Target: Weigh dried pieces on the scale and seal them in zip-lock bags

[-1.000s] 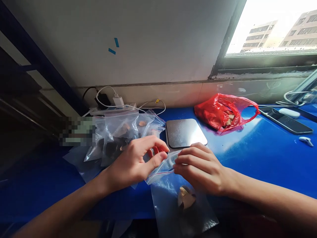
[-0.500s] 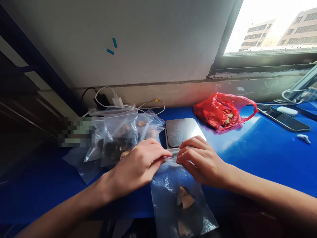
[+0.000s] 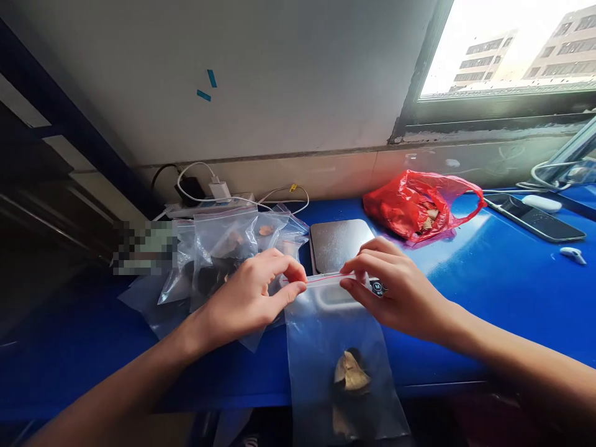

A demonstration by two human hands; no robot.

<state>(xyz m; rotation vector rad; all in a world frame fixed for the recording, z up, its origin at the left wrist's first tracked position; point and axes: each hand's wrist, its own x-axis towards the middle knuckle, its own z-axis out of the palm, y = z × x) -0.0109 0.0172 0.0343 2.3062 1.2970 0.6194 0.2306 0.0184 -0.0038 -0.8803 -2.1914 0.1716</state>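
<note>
A clear zip-lock bag (image 3: 310,347) hangs over the table's front edge, its red-lined zip strip at the top. My left hand (image 3: 258,288) pinches the left end of that strip between thumb and fingers. At the right end, my right hand (image 3: 395,282) grips the strip the same way. Low inside the bag lie brown, dry curled pieces (image 3: 350,372), their kind unclear. Just behind the strip sits a scale (image 3: 342,239) with a bare metal plate; one round button shows beside my right fingers.
Several zip-lock bags with brown pieces (image 3: 228,226) are piled at left. A red plastic bag (image 3: 395,205) holding similar pieces sits behind right. Farther right are a phone (image 3: 535,217), a white case (image 3: 541,203) and an earbud (image 3: 572,254). A power strip (image 3: 237,202) lies along the wall.
My hands have moved apart along the zip strip, the left to the left and the right to the right. The strip now stretches straight, and a scale button has come into view.
</note>
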